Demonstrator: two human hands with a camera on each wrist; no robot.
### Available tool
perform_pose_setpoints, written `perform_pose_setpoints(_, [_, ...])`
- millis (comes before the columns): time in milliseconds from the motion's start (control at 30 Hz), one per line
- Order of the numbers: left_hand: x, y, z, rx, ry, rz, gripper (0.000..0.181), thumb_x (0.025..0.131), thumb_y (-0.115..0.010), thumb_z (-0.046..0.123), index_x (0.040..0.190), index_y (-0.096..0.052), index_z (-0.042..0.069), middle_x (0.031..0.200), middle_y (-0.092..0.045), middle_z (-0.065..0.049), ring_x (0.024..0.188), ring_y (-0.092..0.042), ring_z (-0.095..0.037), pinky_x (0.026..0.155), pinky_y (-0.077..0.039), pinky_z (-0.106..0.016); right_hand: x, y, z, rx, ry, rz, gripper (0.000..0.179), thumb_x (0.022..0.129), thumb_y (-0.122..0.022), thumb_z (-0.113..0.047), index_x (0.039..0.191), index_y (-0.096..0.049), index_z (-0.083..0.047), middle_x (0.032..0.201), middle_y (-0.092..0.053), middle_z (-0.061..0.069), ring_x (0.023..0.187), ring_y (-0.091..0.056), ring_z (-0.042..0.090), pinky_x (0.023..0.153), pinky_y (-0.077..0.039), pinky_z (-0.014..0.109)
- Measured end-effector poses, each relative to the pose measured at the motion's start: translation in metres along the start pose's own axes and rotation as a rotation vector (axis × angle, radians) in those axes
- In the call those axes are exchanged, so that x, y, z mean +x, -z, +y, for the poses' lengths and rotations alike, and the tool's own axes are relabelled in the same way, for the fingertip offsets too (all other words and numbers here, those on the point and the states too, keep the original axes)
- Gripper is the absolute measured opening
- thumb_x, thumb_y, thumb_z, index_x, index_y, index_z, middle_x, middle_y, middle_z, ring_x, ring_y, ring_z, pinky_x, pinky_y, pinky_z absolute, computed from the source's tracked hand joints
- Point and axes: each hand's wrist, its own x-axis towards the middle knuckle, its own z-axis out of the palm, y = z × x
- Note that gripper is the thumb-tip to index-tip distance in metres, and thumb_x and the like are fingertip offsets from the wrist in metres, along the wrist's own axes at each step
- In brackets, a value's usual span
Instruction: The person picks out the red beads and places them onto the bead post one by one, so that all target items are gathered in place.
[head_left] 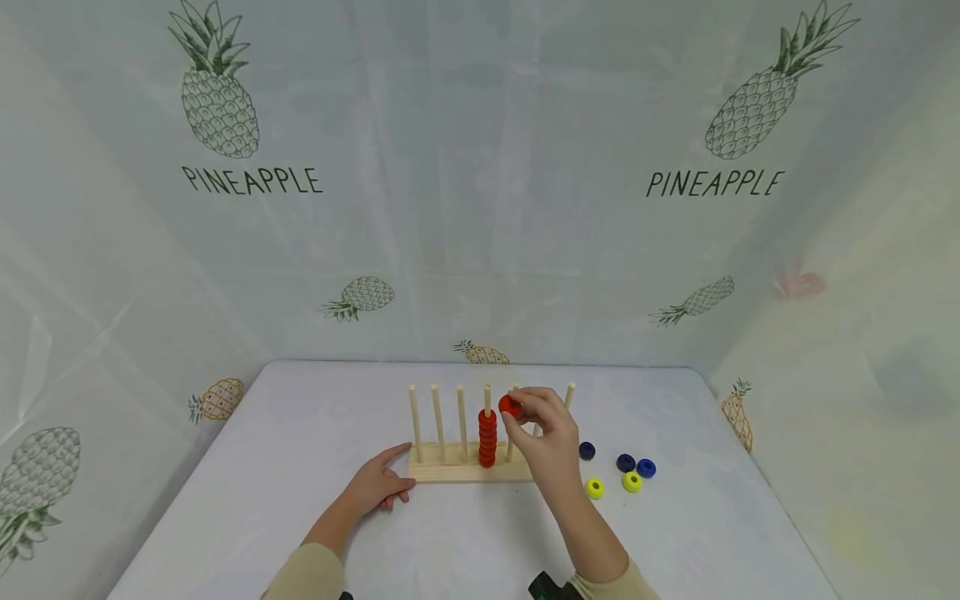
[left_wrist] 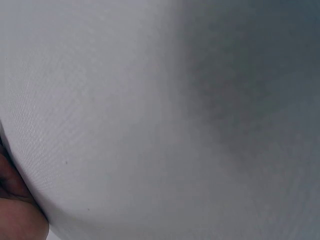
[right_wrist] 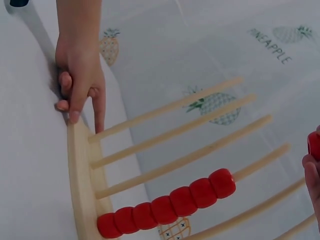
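A wooden bead rack [head_left: 465,474] with a row of upright pegs stands on the white table. One middle peg carries a stack of red beads [head_left: 487,442], its tip bare above them. My right hand [head_left: 553,442] pinches another red bead [head_left: 509,406] between thumb and fingers, just right of that peg's top and well above the base. My left hand [head_left: 373,485] grips the rack's left end, thumb on the front edge and index finger along the back, as the right wrist view shows. The left wrist view holds mostly white tabletop, with a bit of hand at its lower left.
To the right of the rack lie loose beads: dark blue ones [head_left: 626,462], a brighter blue one [head_left: 647,468] and two yellow ones [head_left: 595,488]. White cloth with printed pineapples [head_left: 220,112] surrounds the table behind and at the sides.
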Motion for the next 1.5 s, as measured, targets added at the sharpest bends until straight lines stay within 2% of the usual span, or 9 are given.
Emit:
perform_pose_setpoints(367, [0.0, 0.0, 0.002, -0.013, 0.009, 0.007, 0.074, 0.087, -0.074, 0.012, 0.149, -0.035, 0.002, 0.063, -0.066, -0.007, 0.041, -0.046, -0.007, 0.043, -0.04, -0.022, 0.015, -0.007, -0.004, -0.088, 0.156, -0.056, 0.025, 0.075, -0.074, 0.017, 0.098, -0.069, 0.011, 0.101, -0.062, 0.023, 0.077, -0.061, 0.034, 0.066, -0.055, 0.044])
perform_pose_setpoints(467, [-0.001, -0.001, 0.003, -0.009, 0.007, 0.012, 0.074, 0.087, -0.074, 0.012, 0.149, -0.035, 0.001, 0.063, -0.066, -0.007, 0.041, -0.046, -0.008, 0.042, -0.04, -0.023, 0.018, -0.01, 0.01, -0.105, 0.212, -0.059, 0.029, 0.073, -0.076, 0.017, 0.1, -0.07, 0.009, 0.102, -0.063, 0.02, 0.077, -0.061, 0.031, 0.065, -0.055, 0.043])
perform_pose_setpoints(600, [-0.002, -0.001, 0.005, -0.008, 0.001, 0.017, 0.073, 0.087, -0.074, 0.011, 0.148, -0.036, 0.0, 0.063, -0.066, -0.008, 0.04, -0.045, -0.009, 0.042, -0.04, -0.023, 0.021, -0.011, 0.034, -0.141, 0.262, -0.072, 0.032, 0.074, -0.078, 0.012, 0.104, -0.072, 0.002, 0.106, -0.064, 0.011, 0.082, -0.063, 0.024, 0.07, -0.056, 0.034])
perform_pose_setpoints(700, [-0.002, -0.001, 0.005, -0.009, 0.001, 0.015, 0.073, 0.087, -0.074, 0.011, 0.148, -0.036, 0.0, 0.063, -0.066, -0.008, 0.04, -0.045, -0.009, 0.042, -0.04, -0.023, 0.023, -0.011, 0.038, -0.165, 0.297, -0.087, 0.031, 0.075, -0.079, 0.009, 0.105, -0.072, 0.001, 0.106, -0.064, 0.008, 0.085, -0.063, 0.021, 0.072, -0.055, 0.03])
perform_pose_setpoints(833, [-0.001, -0.001, 0.005, -0.012, 0.013, 0.01, 0.073, 0.087, -0.074, 0.011, 0.149, -0.035, 0.001, 0.063, -0.066, -0.008, 0.04, -0.045, -0.008, 0.042, -0.04, -0.022, 0.028, -0.01, 0.04, -0.232, 0.382, -0.093, 0.031, 0.073, -0.081, 0.006, 0.103, -0.073, 0.0, 0.103, -0.066, 0.007, 0.084, -0.062, 0.019, 0.067, -0.055, 0.031])
perform_pose_setpoints(967, [-0.001, -0.001, 0.005, -0.015, 0.019, 0.012, 0.073, 0.087, -0.074, 0.01, 0.149, -0.035, 0.001, 0.063, -0.065, -0.008, 0.04, -0.045, -0.008, 0.042, -0.04, -0.022, 0.032, -0.01, 0.043, -0.324, 0.466, -0.093, 0.033, 0.069, -0.086, 0.002, 0.099, -0.074, -0.001, 0.1, -0.067, 0.007, 0.089, -0.061, 0.022, 0.073, -0.052, 0.034])
perform_pose_setpoints(1033, [-0.001, -0.001, 0.005, -0.013, 0.017, 0.012, 0.074, 0.087, -0.074, 0.011, 0.149, -0.035, 0.001, 0.063, -0.065, -0.008, 0.04, -0.045, -0.008, 0.042, -0.04, -0.022, 0.034, -0.01, 0.045, -0.353, 0.48, -0.095, 0.032, 0.068, -0.087, 0.001, 0.098, -0.074, -0.001, 0.099, -0.067, 0.006, 0.092, -0.06, 0.024, 0.079, -0.049, 0.034])
perform_pose_setpoints(1500, [0.002, -0.001, -0.002, -0.027, 0.016, 0.009, 0.074, 0.086, -0.074, 0.011, 0.149, -0.035, 0.001, 0.063, -0.066, -0.007, 0.04, -0.046, -0.007, 0.041, -0.04, -0.021, 0.04, -0.011, 0.049, -0.427, 0.469, -0.112, 0.029, 0.068, -0.088, -0.004, 0.094, -0.075, -0.004, 0.098, -0.068, 0.005, 0.093, -0.059, 0.025, 0.083, -0.046, 0.041])
